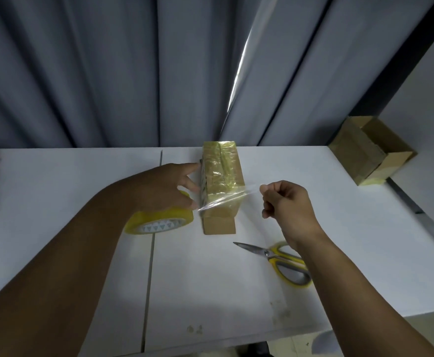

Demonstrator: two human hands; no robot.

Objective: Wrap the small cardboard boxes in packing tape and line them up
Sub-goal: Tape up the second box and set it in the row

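Head view. A wrapping step is being carried out. A clear tape strip [226,199] is being stretched over the near part of the box [222,181]. Its free end is being pinched by the curled fingers [264,188] of the right hand [285,202]. The left hand [169,184] is being held with straight fingers [191,167] against the box's left side.

Next, by judgement, the strip is needing to be laid flat and smoothed without creases.

The box is lying mid-desk [82,189]. Its far part is showing glossy and yellowish with tape, its near end bare cardboard.
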